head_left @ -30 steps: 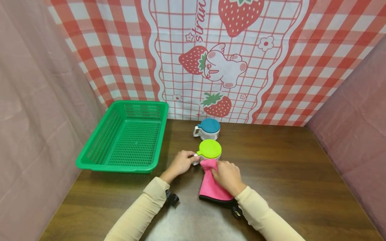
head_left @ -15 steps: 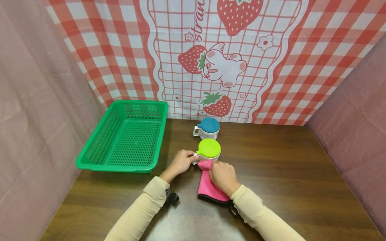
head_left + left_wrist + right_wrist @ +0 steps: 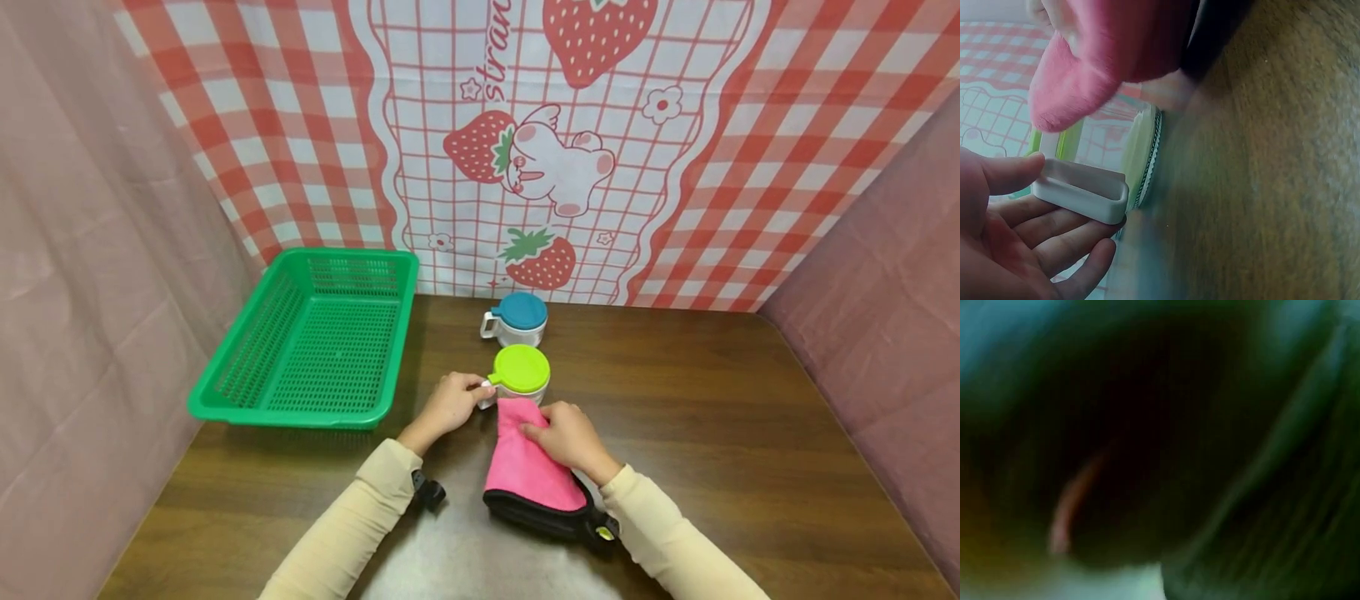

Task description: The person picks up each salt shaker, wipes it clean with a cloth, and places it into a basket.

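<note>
Containers number two on the brown wood-grain table (image 3: 712,417): one low, round, clear-walled container with a lime-green lid (image 3: 522,369), and just behind it one round container with a blue lid (image 3: 522,312). Each has one handle on its left side, the nearer being a white loop handle (image 3: 1085,204).

Of two hands, the left hand (image 3: 450,404) pinches that loop, thumb on one side and fingers on the other; the wrist view shows four fingers lying side by side, the little one slightly apart. The right hand (image 3: 573,437) grips one pink fabric cloth with black edging (image 3: 528,471), the thumb on its pink face; how the other fingers lie beneath I cannot tell, since the right wrist view is dark and blurred. The cloth's upper end overlaps the front of the lime-lidded container; contact between them is unclear.

Two cream sleeves cover the forearms, with one small black camera at each wrist. One green perforated plastic basket (image 3: 288,418) sits left of both containers. Behind stands one red-and-white checked fabric backdrop (image 3: 735,183) showing three strawberries.
</note>
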The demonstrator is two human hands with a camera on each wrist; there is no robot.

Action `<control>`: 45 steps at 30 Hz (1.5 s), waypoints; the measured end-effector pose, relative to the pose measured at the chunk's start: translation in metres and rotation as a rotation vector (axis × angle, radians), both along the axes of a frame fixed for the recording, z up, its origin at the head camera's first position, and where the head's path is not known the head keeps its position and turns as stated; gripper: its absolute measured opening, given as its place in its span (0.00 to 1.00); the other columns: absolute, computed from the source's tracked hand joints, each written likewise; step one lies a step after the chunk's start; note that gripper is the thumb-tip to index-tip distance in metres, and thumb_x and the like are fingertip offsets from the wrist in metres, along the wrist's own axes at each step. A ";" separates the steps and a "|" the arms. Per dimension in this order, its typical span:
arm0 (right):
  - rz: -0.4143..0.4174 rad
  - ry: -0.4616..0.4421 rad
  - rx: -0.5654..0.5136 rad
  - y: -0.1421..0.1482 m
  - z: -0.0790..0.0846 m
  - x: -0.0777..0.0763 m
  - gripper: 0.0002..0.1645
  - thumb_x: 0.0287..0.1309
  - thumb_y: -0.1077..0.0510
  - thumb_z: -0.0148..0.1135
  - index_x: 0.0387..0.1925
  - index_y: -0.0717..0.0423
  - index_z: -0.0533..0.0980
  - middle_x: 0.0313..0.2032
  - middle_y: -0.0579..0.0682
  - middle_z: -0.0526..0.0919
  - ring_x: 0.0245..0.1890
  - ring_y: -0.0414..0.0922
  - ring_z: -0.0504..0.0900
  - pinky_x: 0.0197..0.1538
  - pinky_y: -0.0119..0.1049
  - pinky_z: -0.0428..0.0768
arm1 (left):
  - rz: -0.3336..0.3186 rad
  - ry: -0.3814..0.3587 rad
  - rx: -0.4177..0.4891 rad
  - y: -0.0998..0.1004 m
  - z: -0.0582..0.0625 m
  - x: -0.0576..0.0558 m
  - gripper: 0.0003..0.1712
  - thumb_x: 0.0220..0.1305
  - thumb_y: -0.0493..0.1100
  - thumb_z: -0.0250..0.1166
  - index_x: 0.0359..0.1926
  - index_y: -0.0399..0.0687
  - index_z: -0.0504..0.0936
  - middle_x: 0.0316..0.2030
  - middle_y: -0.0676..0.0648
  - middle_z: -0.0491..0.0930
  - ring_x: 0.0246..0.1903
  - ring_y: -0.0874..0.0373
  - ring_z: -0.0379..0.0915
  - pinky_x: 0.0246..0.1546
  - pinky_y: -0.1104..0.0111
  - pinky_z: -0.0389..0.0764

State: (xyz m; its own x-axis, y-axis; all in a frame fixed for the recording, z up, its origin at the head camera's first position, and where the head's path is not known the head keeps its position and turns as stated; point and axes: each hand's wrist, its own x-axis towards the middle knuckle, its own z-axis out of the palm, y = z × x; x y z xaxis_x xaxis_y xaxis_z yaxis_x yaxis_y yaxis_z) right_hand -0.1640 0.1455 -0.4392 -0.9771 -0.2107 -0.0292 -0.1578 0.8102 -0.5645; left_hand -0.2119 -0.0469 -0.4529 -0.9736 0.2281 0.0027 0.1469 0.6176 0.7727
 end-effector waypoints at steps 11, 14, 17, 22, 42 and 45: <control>-0.151 -0.353 -0.385 -0.001 -0.017 -0.003 0.18 0.48 0.50 0.64 0.15 0.60 0.77 0.10 0.42 0.68 0.13 0.37 0.66 0.16 0.27 0.67 | 0.007 -0.009 -0.006 -0.001 0.001 0.001 0.14 0.58 0.51 0.60 0.38 0.47 0.84 0.30 0.50 0.82 0.30 0.59 0.72 0.30 0.71 0.73; -0.174 -0.355 -0.395 -0.006 -0.020 -0.006 0.17 0.48 0.51 0.64 0.13 0.58 0.76 0.09 0.42 0.67 0.12 0.37 0.66 0.15 0.27 0.66 | 0.002 -0.009 -0.006 -0.001 0.001 0.001 0.14 0.58 0.50 0.60 0.38 0.47 0.84 0.30 0.49 0.82 0.31 0.59 0.72 0.31 0.71 0.73; -0.194 -0.350 -0.400 -0.009 -0.021 -0.008 0.18 0.48 0.52 0.63 0.12 0.58 0.75 0.08 0.42 0.66 0.12 0.37 0.66 0.15 0.27 0.66 | -0.008 -0.006 -0.009 -0.001 0.001 0.001 0.14 0.58 0.50 0.59 0.38 0.47 0.84 0.30 0.50 0.82 0.31 0.58 0.73 0.31 0.70 0.74; -0.215 -0.348 -0.409 -0.009 -0.020 -0.011 0.17 0.48 0.52 0.64 0.13 0.60 0.76 0.08 0.42 0.66 0.11 0.37 0.66 0.15 0.27 0.67 | -0.031 0.012 -0.025 -0.001 0.001 -0.001 0.13 0.59 0.50 0.58 0.37 0.49 0.84 0.28 0.50 0.81 0.30 0.58 0.72 0.31 0.71 0.73; -0.242 -0.324 -0.419 0.020 -0.008 -0.014 0.19 0.53 0.48 0.61 0.29 0.62 0.80 0.15 0.44 0.72 0.17 0.39 0.69 0.18 0.28 0.70 | -0.054 0.065 -0.055 -0.001 0.002 -0.001 0.10 0.59 0.48 0.59 0.33 0.49 0.83 0.23 0.51 0.78 0.26 0.60 0.68 0.25 0.74 0.69; -0.239 -0.294 -0.384 0.028 -0.005 -0.017 0.19 0.54 0.49 0.60 0.35 0.63 0.79 0.20 0.47 0.75 0.21 0.40 0.70 0.21 0.28 0.71 | -0.056 0.078 -0.070 -0.001 0.002 -0.001 0.10 0.59 0.48 0.58 0.31 0.50 0.83 0.23 0.52 0.78 0.26 0.60 0.68 0.25 0.74 0.69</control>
State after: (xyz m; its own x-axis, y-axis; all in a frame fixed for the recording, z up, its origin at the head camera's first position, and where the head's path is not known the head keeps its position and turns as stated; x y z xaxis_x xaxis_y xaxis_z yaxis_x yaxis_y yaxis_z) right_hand -0.1809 0.1731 -0.4443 -0.9615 -0.0327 -0.2729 0.2147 0.5308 -0.8199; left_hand -0.2133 -0.0481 -0.4510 -0.9569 0.2841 0.0597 0.2401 0.6590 0.7128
